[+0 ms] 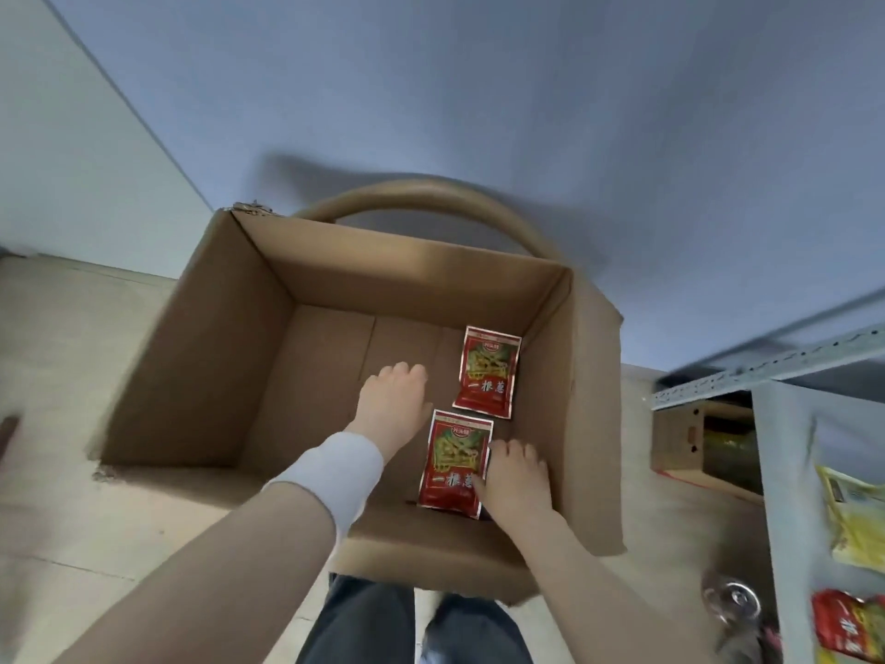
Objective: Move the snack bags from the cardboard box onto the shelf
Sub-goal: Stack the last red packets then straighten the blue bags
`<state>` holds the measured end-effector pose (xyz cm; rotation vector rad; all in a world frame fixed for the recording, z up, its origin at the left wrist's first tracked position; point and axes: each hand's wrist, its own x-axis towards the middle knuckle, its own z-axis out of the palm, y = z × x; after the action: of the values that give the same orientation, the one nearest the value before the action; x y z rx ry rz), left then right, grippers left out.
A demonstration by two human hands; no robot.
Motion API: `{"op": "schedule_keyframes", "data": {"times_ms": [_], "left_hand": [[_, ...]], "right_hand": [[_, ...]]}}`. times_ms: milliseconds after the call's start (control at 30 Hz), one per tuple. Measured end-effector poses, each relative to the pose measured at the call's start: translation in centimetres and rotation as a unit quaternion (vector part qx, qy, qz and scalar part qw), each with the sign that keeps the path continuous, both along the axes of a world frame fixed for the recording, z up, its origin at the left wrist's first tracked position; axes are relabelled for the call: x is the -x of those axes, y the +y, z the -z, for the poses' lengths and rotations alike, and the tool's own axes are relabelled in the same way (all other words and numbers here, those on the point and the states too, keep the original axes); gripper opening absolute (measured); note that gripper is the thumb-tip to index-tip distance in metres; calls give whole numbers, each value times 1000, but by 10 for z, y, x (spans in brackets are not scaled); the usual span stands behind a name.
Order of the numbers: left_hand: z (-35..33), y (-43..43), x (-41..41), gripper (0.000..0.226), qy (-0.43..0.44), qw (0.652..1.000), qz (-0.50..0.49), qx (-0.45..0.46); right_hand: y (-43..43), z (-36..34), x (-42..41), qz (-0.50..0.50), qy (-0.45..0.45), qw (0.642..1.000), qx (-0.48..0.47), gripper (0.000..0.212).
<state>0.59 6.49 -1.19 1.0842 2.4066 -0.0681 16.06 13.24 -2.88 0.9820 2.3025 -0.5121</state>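
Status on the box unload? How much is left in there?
Nearly done. The cardboard box holds only two red snack bags. The shelf at right already carries a matching red bag and a yellow one. In hand: the right hand touches the near bag's edge, grip not clearly formed; the left hand hovers open beside the far bag. Left: shelve both.

Head view, single: worn on the person's head, facing steeply down into the open cardboard box [230,337] at close range (wide-angle, edges bowed); shelf [785,452] cropped at right edge.
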Motion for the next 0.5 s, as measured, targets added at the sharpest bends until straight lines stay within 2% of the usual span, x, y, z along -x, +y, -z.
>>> {"op": "schedule_keyframes", "data": {"times_ms": [133, 267, 400, 500], "left_hand": [[66, 36, 28, 46, -115, 992, -35, 41], [138, 63, 39, 54, -239, 965, -94, 45], [192, 95, 39, 52, -323, 933, -157, 38], [229, 125, 45, 56, -332, 907, -260, -8]], "right_hand": [[4, 62, 25, 158, -59, 981, 94, 58], [0, 120, 28, 346, -100, 919, 159, 74], [-3, 167, 23, 447, -131, 869, 165, 90], [-5, 191, 28, 468, -149, 860, 138, 96]]}}
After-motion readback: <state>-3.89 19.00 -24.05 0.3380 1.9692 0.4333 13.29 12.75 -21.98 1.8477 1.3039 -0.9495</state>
